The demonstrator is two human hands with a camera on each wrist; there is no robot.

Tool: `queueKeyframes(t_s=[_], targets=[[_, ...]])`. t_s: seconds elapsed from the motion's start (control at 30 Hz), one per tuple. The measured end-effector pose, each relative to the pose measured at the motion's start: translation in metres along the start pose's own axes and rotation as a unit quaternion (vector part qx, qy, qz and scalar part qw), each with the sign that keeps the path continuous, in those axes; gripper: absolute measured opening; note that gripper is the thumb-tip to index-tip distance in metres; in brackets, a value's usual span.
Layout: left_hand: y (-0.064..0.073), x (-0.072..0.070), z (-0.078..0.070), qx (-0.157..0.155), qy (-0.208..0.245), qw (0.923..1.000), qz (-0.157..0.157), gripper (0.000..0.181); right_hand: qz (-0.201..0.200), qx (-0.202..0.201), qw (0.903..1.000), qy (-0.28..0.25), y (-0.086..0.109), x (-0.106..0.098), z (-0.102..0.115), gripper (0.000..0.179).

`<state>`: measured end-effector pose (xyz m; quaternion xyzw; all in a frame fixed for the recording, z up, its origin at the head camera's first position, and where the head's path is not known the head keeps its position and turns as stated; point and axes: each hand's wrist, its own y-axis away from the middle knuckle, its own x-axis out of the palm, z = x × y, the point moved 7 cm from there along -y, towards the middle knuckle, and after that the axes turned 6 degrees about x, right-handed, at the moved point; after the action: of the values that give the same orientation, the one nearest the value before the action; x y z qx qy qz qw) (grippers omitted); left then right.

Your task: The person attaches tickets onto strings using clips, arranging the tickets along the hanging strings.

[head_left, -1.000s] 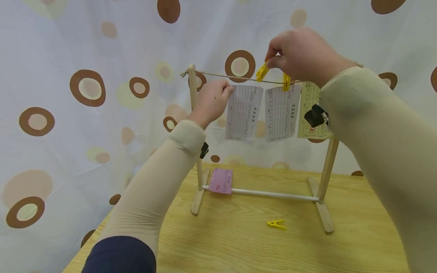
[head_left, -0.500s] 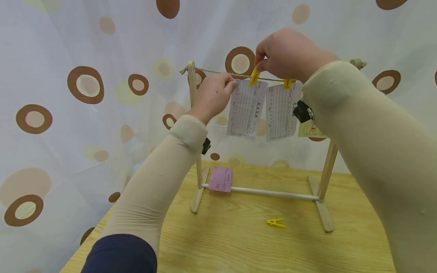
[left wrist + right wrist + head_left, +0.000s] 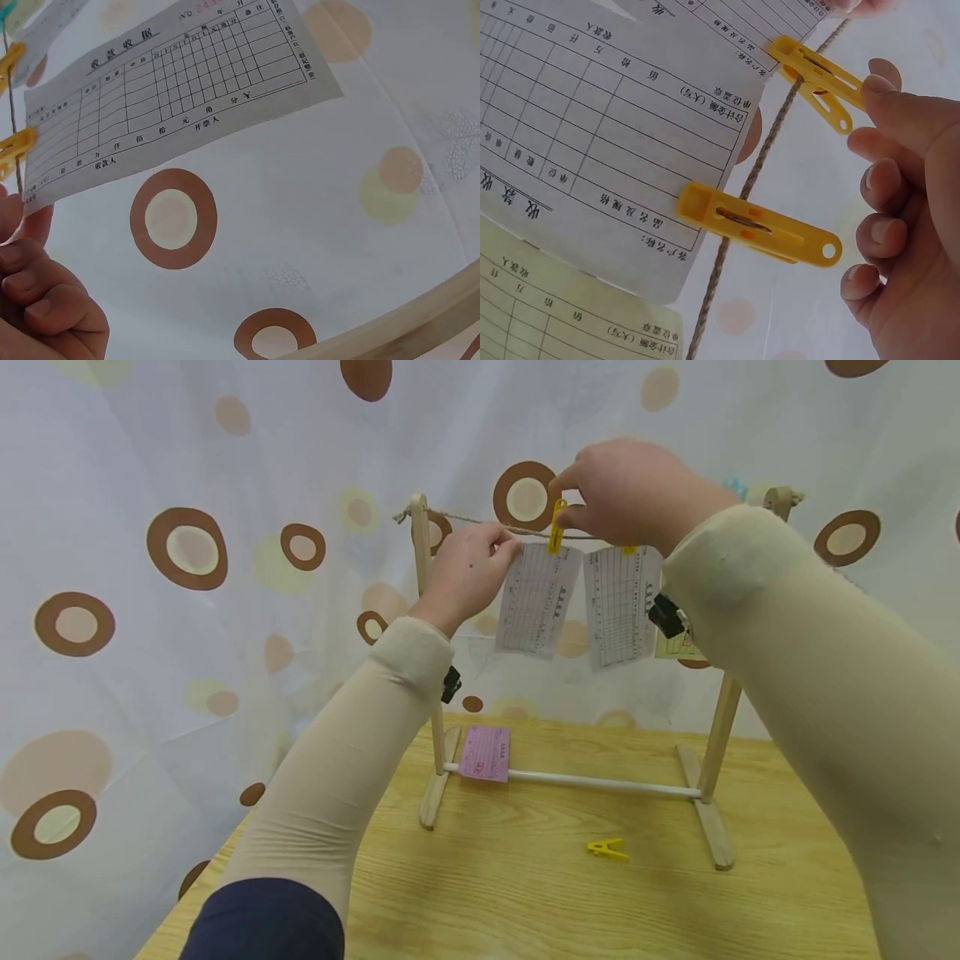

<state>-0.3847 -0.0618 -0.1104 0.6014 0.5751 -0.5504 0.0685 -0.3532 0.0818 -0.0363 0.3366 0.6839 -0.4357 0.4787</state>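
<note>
My left hand (image 3: pixel 468 568) pinches the upper left corner of a white receipt slip (image 3: pixel 534 602) that hangs at the twine line (image 3: pixel 465 518). A yellow clothespin (image 3: pixel 556 537) clips this slip's top edge to the twine. Around its handle end is my right hand (image 3: pixel 637 489), thumb and forefinger spread apart; in the right wrist view the thumb (image 3: pixel 881 94) is right at one handle tip and the handles are sprung apart. Beside it hangs a second white receipt slip (image 3: pixel 621 606), held by another yellow clothespin (image 3: pixel 757 229). A yellowish slip (image 3: pixel 532 311) hangs farther right, mostly behind my right forearm.
The twine spans a wooden frame with a left post (image 3: pixel 422 547), a right post (image 3: pixel 722 727) and a white lower rod (image 3: pixel 600 782). A pink receipt slip (image 3: pixel 486 753) lies over the rod's left end. One yellow clothespin (image 3: pixel 607 849) lies on the wooden table (image 3: pixel 525 885).
The right hand has brought its clothespin left and down onto the left white slip's top edge; its thumb and forefinger have since parted. The left hand keeps pinching the slip's corner.
</note>
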Motion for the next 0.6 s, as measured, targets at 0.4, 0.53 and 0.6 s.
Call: queueKeyframes(t_s=[0.4, 0.53, 0.6], targets=[[0.02, 0.0, 0.014, 0.019, -0.023, 0.9995, -0.009, 0.029, -0.139, -0.021, 0.9898, -0.021, 0.042, -0.005, -0.003, 0.049], [0.031, 0.004, 0.019, 0.041, -0.026, 0.9988, -0.01, 0.027, -0.161, -0.034, 0.9857, -0.036, 0.058, -0.002, -0.002, 0.046], [0.037, 0.007, 0.023, 0.051, -0.031, 0.9982, -0.007, 0.027, -0.162, -0.035, 0.9851, -0.045, 0.064, 0.002, -0.003, 0.045]])
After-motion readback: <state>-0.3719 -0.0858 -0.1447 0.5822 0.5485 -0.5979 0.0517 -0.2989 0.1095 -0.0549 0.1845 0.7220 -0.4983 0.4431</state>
